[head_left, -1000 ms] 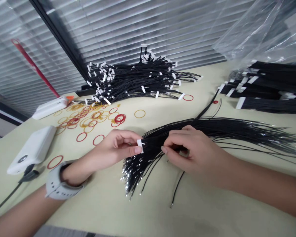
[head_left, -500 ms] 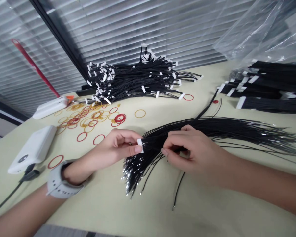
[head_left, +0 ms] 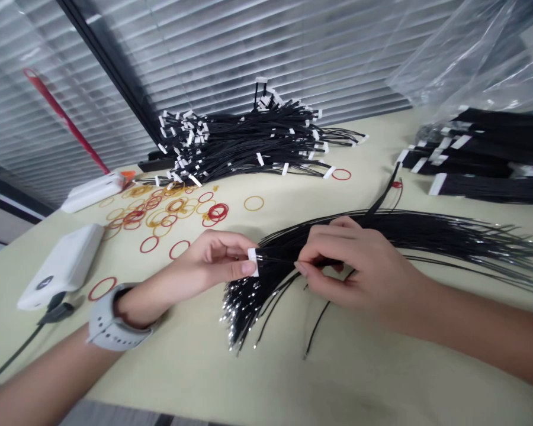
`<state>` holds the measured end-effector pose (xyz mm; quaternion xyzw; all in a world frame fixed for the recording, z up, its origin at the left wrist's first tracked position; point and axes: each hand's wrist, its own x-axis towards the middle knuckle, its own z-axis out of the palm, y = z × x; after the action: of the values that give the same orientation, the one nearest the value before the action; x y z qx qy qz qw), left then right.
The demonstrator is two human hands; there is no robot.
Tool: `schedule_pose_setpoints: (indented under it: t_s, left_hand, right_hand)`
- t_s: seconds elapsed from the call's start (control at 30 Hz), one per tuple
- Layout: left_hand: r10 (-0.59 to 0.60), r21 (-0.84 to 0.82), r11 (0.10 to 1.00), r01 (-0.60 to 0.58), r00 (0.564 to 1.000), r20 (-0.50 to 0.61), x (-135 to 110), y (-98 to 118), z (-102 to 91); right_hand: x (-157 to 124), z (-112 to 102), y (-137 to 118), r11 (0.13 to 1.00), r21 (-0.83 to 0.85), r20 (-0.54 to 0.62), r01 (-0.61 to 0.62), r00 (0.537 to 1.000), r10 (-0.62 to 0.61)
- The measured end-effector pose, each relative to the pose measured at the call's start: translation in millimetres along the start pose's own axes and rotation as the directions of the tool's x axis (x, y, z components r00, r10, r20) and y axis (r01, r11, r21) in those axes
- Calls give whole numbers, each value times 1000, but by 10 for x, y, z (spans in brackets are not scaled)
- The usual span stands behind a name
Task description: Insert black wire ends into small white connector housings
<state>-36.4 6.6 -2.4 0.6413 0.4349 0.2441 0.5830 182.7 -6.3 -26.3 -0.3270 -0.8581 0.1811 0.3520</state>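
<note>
A small white connector is pinched between the thumb and fingers of my left hand, its open side facing right. My right hand pinches a thin black wire that runs left to the connector; whether its end sits inside is too small to tell. Under both hands lies a long bundle of loose black wires with shiny metal terminals at both ends. A few single wires stick out below my right hand. Behind it, a black flat cable slants up to the right.
Behind lies a pile of black cables with white connectors. Red and yellow rubber bands are scattered at left, beside two white power banks. Bundled black cables and a clear plastic bag occupy the right.
My right hand has shifted slightly right, away from the connector, and more of the thin wire now shows between the hands. My left hand keeps its pinch. The view has moved a little.
</note>
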Motion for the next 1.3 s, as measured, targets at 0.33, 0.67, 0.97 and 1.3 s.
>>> schedule_pose_setpoints:
  t_s: [0.33, 0.67, 0.97, 1.3]
  left_hand:
    - [-14, -21, 1000, 14, 1000, -9, 0, -20, -10]
    - [-29, 0, 1000, 29, 1000, 0, 0, -3, 3]
    - [-26, 50, 998, 24, 999, 27, 18, 3, 5]
    - [-27, 4, 1000, 27, 999, 22, 1, -2, 0]
  right_hand:
    - [-18, 23, 17, 983, -151, -12, 101, 994, -104]
    - [-46, 15, 19, 947, -268, -43, 179, 979, -197]
    - [-35, 8, 37, 931, -306, -55, 202, 972, -229]
    - [-33, 27, 42, 942, -281, -54, 182, 977, -205]
